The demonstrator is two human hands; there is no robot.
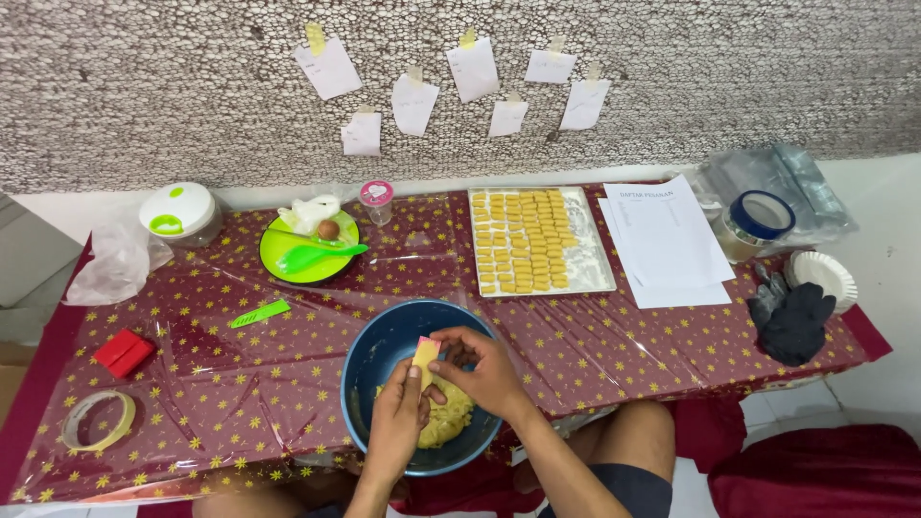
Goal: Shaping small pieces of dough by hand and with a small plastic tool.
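Note:
A dark blue bowl (369, 360) with a lump of yellow dough (449, 422) sits at the table's near edge. Both hands are over it. My left hand (398, 427) and my right hand (480, 369) together hold a small pink and yellow mould (425, 357) pressed with dough. Behind the bowl lies a white tray (595, 269) lined with several rows of shaped yellow dough pieces (523, 240).
A green plate (288, 267) with a green spoon and an egg, a green knife (259, 314), a red box (123, 351), a tape roll (96, 420), a lidded white container (178, 211), paper sheets (667, 240), black gloves (791, 321) and a paper plate (823, 275) lie on the maroon starred cloth.

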